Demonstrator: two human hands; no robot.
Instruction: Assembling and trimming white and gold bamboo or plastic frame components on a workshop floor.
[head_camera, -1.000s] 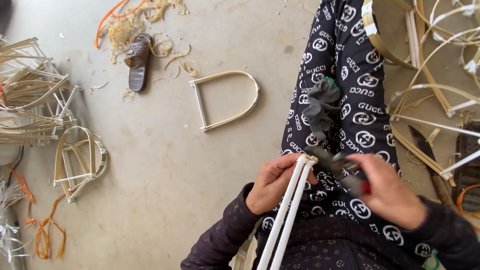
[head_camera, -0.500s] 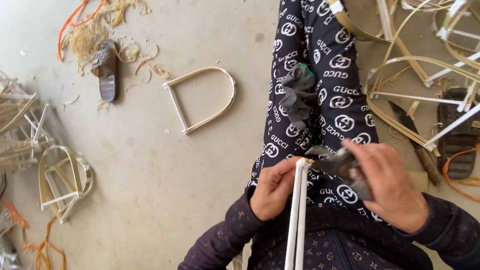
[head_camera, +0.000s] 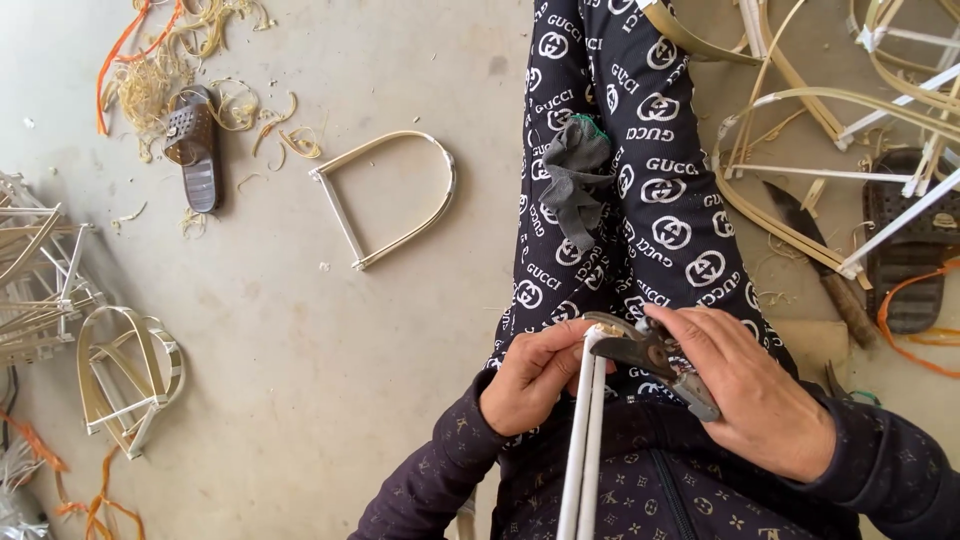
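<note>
The person sits on the concrete floor (head_camera: 300, 330) with legs stretched out in dark patterned trousers (head_camera: 640, 200). The left hand (head_camera: 535, 375) is curled tight around the top of two white rods (head_camera: 583, 450) that stand side by side, rising from the lap toward the camera; the thumb and fingers wrap them just below their upper ends. The right hand (head_camera: 755, 395) is closed over the handles of a pair of metal pliers (head_camera: 645, 350), whose nose meets the rod tips right beside the left thumb. Whether the pliers' nose actually bites the rods, I cannot tell.

A grey rag (head_camera: 572, 175) lies draped over one leg. On the floor to the left, well apart from the hands, rests a finished D-shaped frame (head_camera: 395, 195) of bent strip with a straight bar. Farther left lie a brown sandal (head_camera: 193, 145) among pale shavings (head_camera: 175, 60), and a heap of similar frames (head_camera: 110, 370) at the edge. To the right, long bent strips (head_camera: 800, 130) pile up, with a large knife (head_camera: 815, 255) lying near them beside the leg.
</note>
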